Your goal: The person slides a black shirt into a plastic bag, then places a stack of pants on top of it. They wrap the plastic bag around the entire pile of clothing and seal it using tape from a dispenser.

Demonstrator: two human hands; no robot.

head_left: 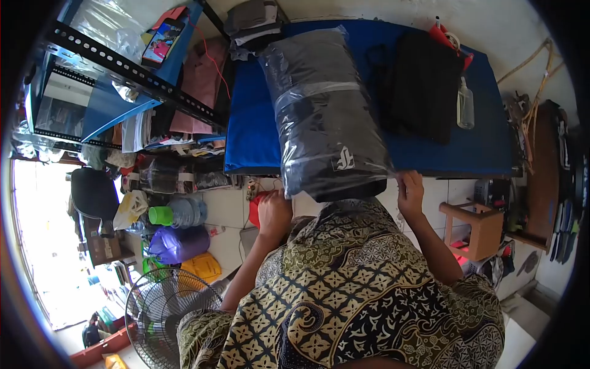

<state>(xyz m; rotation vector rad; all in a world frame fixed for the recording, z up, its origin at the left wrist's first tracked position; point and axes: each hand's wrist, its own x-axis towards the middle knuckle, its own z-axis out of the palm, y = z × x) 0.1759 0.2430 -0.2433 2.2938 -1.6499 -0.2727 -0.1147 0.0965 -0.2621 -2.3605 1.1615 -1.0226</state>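
Observation:
A clear plastic bag [319,92] with a folded dark grey garment inside lies lengthwise on the blue table, its near end hanging over the front edge. White tape-like bands cross it, and a white emblem [346,159] shows near its close end. My left hand [275,212] is closed at the bag's near left corner. On the other side, my right hand [410,187] pinches the plastic at the near right corner. Dark cloth shows at the bag's near end, between my hands.
On the blue table [442,154] are folded black clothing [421,86], a clear bottle [465,107] and a tape roll [453,40]. A shelf rack [123,67] with a phone [163,42] stands left. A fan [166,313] is at lower left, a brown stool [476,224] at right.

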